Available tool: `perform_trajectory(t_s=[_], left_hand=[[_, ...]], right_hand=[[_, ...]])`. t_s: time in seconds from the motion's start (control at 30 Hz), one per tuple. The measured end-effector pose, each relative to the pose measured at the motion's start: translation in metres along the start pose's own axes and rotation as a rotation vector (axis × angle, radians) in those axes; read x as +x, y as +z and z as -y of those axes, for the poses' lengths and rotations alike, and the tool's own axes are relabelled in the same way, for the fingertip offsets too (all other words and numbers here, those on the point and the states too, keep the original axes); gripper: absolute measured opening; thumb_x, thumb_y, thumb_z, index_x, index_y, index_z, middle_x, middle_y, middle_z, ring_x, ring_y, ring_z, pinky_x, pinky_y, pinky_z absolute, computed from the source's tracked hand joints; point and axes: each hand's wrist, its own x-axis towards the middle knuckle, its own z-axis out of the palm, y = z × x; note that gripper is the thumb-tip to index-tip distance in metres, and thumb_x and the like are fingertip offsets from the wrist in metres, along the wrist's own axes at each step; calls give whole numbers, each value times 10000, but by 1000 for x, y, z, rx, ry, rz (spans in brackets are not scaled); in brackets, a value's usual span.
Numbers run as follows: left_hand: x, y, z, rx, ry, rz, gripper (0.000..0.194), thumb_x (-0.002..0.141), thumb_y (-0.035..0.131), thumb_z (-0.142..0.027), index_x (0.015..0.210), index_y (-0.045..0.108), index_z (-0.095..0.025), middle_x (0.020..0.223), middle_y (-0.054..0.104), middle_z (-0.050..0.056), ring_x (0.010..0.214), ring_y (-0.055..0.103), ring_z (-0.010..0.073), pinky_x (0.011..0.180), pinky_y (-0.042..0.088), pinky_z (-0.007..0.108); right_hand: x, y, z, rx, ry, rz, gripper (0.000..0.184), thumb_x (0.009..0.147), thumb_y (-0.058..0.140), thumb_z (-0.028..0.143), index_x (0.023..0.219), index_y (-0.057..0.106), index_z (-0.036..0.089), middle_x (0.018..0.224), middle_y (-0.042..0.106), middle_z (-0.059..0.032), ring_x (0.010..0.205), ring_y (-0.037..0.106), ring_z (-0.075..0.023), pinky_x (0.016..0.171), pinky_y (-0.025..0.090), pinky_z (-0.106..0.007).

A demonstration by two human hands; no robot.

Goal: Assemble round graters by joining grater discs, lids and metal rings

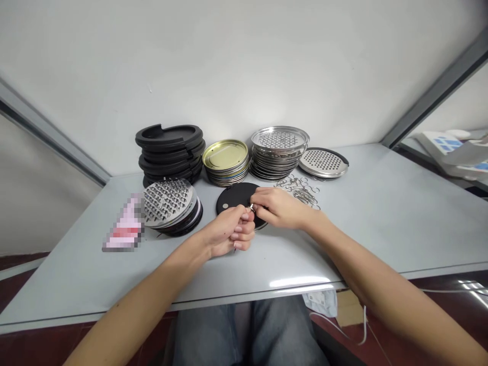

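Observation:
Both hands meet at the middle of the table over a black round disc [238,193] with a small pale dot. Thumb and fingers of my left hand [234,229] are closed in a pinch. My right hand [278,207] is also closed, its fingertips touching the left ones. Between the fingertips shows a small shiny metal piece [251,207]; its full shape is hidden. Just right of my right hand lies a loose heap of small metal rings with shanks [305,195]. Part of the disc is covered by my hands.
Along the wall stand stacks of black rings [170,152], gold-coloured lids [225,155] and perforated metal grater discs [280,140]. One black-rimmed grater disc [324,162] lies at right. Another pile of grater plates [168,203] and a blurred pink item [124,226] are on the left.

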Motion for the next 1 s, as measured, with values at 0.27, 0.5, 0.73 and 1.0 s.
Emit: perform_trajectory(t_s=[0.27,0.5,0.73,1.0], left_hand=[[-2,-6,2,31,16,100,201,846,368,-205,645,366,-200,438,213,-90,378,130,65,306,254,127],[-3,1,6,122,51,-22,182,803,350,-157,626,356,-199,424,206,-92,368,142,59,321,243,135],[-4,0,6,123,-1,-102,163,762,360,-152,608,338,-199,435,211,-91,358,164,53,336,244,143],[-11,10,-14,2,-169,-185,215,808,335,-134,600,355,-184,443,228,-89,333,181,34,338,199,138]], right_hand=[[0,-6,4,44,-2,13,194,847,392,167,658,435,183,674,477,-27,641,407,-140,615,313,-267],[1,-3,6,40,11,30,186,820,407,157,639,381,190,634,409,-1,626,387,-134,595,298,-257],[0,7,3,86,6,62,183,861,394,166,679,389,188,663,418,-3,618,381,-130,599,306,-256],[3,11,1,170,-7,65,209,919,329,179,720,390,190,683,454,-6,644,407,-138,650,338,-272]])
